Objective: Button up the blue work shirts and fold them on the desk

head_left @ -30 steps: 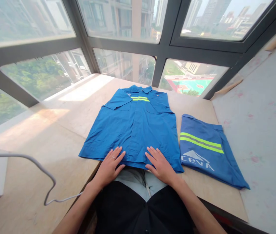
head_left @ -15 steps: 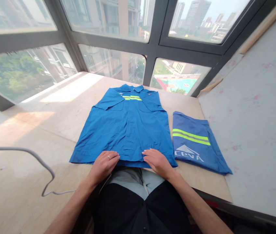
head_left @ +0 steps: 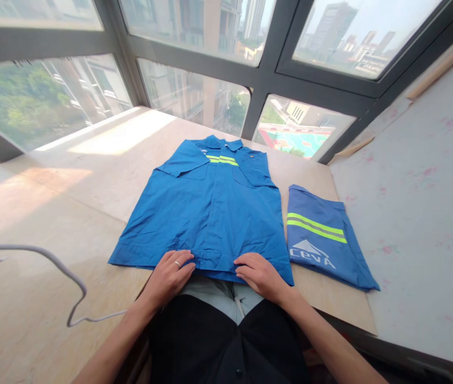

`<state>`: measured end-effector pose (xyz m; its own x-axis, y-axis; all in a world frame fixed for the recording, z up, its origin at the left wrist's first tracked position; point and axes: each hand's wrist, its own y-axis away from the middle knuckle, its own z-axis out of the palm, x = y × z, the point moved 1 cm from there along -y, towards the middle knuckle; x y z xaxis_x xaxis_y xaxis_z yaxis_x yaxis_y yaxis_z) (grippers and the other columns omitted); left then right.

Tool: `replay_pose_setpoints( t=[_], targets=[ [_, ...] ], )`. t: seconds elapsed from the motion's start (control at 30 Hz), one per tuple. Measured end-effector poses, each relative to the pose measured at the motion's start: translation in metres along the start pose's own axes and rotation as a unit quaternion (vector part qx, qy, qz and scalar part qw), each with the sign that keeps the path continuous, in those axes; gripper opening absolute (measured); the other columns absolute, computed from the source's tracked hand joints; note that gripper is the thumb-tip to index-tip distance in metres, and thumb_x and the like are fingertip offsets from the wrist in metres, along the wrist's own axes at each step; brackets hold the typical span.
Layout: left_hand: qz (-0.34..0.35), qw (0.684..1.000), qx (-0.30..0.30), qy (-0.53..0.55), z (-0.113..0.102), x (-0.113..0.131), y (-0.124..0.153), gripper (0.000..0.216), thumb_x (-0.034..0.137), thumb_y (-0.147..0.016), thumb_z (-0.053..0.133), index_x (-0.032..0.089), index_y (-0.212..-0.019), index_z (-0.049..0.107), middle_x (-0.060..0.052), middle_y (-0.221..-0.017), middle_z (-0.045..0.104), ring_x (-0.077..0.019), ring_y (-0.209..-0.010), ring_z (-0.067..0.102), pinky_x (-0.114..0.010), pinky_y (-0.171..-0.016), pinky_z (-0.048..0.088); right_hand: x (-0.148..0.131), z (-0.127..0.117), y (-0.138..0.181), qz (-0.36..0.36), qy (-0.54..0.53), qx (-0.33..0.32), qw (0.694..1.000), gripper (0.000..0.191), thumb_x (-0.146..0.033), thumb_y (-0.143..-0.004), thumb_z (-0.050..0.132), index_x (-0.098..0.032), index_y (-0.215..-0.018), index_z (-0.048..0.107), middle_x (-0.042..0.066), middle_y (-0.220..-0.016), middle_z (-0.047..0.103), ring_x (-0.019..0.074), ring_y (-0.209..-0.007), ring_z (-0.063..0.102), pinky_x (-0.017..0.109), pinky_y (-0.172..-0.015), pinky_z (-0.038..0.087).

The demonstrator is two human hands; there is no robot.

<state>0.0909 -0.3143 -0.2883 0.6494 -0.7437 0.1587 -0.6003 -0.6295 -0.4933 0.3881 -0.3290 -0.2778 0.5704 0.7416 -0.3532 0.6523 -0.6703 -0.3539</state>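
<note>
A blue short-sleeved work shirt (head_left: 206,213) lies front up, its collar toward the window and its hem toward me. Its sleeves are folded inward over the chest, beside yellow-green reflective stripes. My left hand (head_left: 172,274), with a ring on one finger, is closed over the hem left of the middle. My right hand (head_left: 260,274) is closed on the hem to the right, its fingers curled on the cloth. Both thumbs are mostly hidden. Between the hands, a second layer of cloth shows just under the front hem.
A folded blue garment (head_left: 318,234) with reflective stripes and white lettering lies right of the shirt. A grey cable (head_left: 62,269) runs over the pale tabletop (head_left: 50,224) at left. Windows (head_left: 194,90) stand behind, and a flowered wall (head_left: 418,224) borders the right side.
The camera view has shifted slightly. Both hands stay at the shirt's hem, and the shirt lies almost as before, its hem a touch nearer to me.
</note>
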Motion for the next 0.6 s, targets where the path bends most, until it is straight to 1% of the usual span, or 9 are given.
replay_pose_setpoints(
  t=[0.07,0.13,0.2,0.23,0.27,0.33,0.43,0.5,0.6],
  targets=[
    [-0.019,0.999,-0.032,-0.013,0.0,-0.003,0.003,0.019,0.024,-0.09,0.059,0.02,-0.106,0.069,-0.012,-0.128,0.065,-0.0271,-0.122,0.058,-0.044,-0.105,0.043,-0.003,0.001,0.003,0.01,0.016,-0.021,1.0,0.019,-0.025,-0.093,0.059,-0.018,-0.11,0.065,0.014,-0.117,0.068,0.0246,-0.109,0.062,0.042,-0.092,0.053],
    [-0.045,0.996,-0.066,-0.034,0.0,-0.007,0.005,0.044,0.028,-0.087,0.062,0.018,-0.129,0.059,-0.017,-0.145,0.051,-0.0316,-0.137,0.045,-0.05,-0.113,0.034,-0.005,0.002,0.006,0.026,0.036,-0.045,0.998,0.04,-0.031,-0.088,0.067,-0.017,-0.124,0.06,0.019,-0.13,0.061,0.0289,-0.12,0.058,0.046,-0.097,0.052],
    [-0.063,0.992,-0.09,-0.055,-0.001,-0.012,0.008,0.062,0.021,-0.084,0.061,0.015,-0.144,0.045,-0.019,-0.153,0.04,-0.0338,-0.144,0.034,-0.055,-0.116,0.028,-0.007,0.003,0.01,0.041,0.053,-0.057,0.996,0.055,-0.03,-0.084,0.071,-0.014,-0.134,0.054,0.021,-0.14,0.054,0.0322,-0.128,0.052,0.049,-0.102,0.05],
    [-0.066,0.991,-0.096,-0.062,-0.001,-0.015,0.01,0.065,0.015,-0.083,0.057,0.016,-0.146,0.043,-0.019,-0.153,0.039,-0.0336,-0.144,0.033,-0.056,-0.116,0.028,-0.007,0.004,0.012,0.045,0.058,-0.057,0.996,0.057,-0.026,-0.084,0.07,-0.013,-0.137,0.052,0.022,-0.142,0.052,0.0328,-0.131,0.05,0.05,-0.103,0.049],
    [-0.064,0.991,-0.097,-0.065,-0.001,-0.018,0.012,0.064,0.009,-0.082,0.053,0.017,-0.145,0.045,-0.018,-0.152,0.042,-0.0328,-0.143,0.035,-0.056,-0.115,0.029,-0.007,0.004,0.014,0.045,0.061,-0.053,0.996,0.056,-0.022,-0.084,0.068,-0.013,-0.137,0.052,0.021,-0.143,0.052,0.0325,-0.132,0.049,0.05,-0.105,0.048],
    [-0.05,0.994,-0.081,-0.06,-0.002,-0.024,0.015,0.057,0.004,-0.082,0.045,0.02,-0.136,0.056,-0.015,-0.144,0.053,-0.0297,-0.136,0.047,-0.053,-0.113,0.036,-0.005,0.004,0.018,0.038,0.056,-0.035,0.997,0.049,-0.012,-0.085,0.059,-0.015,-0.134,0.056,0.018,-0.139,0.057,0.0299,-0.131,0.052,0.049,-0.106,0.048],
    [-0.019,0.998,-0.036,-0.044,-0.007,-0.031,0.018,0.041,0.007,-0.089,0.043,0.023,-0.118,0.069,-0.011,-0.123,0.069,-0.0239,-0.114,0.066,-0.044,-0.103,0.048,0.0,0.001,0.02,0.042,0.048,-0.007,0.998,0.047,-0.005,-0.084,0.051,-0.017,-0.128,0.062,0.014,-0.129,0.065,0.025,-0.125,0.059,0.044,-0.104,0.052],
    [-0.007,0.999,-0.006,-0.041,-0.013,-0.032,0.016,0.034,0.01,-0.092,0.045,0.023,-0.11,0.071,-0.008,-0.111,0.074,-0.0207,-0.102,0.071,-0.038,-0.094,0.053,0.003,-0.002,0.019,0.055,0.059,0.002,0.997,0.046,-0.003,-0.082,0.05,-0.016,-0.124,0.066,0.014,-0.13,0.065,0.025,-0.124,0.06,0.042,-0.102,0.053],
    [-0.007,0.999,0.029,-0.044,-0.024,-0.031,0.009,0.03,0.011,-0.093,0.046,0.023,-0.102,0.072,-0.005,-0.101,0.077,-0.0178,-0.091,0.073,-0.032,-0.085,0.055,0.008,-0.01,0.016,0.077,0.077,0.001,0.994,0.047,-0.001,-0.08,0.049,-0.018,-0.12,0.069,0.011,-0.126,0.068,0.0244,-0.12,0.063,0.039,-0.099,0.055]
  ],
)
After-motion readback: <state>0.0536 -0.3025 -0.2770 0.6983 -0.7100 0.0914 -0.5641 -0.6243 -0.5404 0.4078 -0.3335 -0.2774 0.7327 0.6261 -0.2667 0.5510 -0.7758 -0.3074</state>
